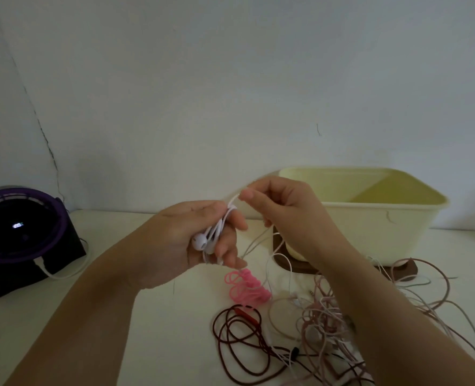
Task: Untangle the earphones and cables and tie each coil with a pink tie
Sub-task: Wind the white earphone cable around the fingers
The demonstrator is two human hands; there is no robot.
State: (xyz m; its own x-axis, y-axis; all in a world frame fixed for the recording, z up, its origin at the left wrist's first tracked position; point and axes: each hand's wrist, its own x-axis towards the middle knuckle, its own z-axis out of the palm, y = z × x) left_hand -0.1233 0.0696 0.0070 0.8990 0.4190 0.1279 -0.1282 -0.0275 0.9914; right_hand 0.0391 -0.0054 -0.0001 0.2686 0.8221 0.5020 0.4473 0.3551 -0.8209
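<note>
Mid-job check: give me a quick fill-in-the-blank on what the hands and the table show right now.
1. The left hand grips a bundle of earphones coloured ___.
2. The right hand pinches their cable just ___ the left hand.
3. The loose ties on the table are ___.
4. The cream tub stands on the table's ___ side.
Missing words: white; above; pink; right.

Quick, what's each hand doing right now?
Left hand: closed, holding the white plastic earphones and their looped cable.
Right hand: closed, pinching a stretch of that same cable.
</note>
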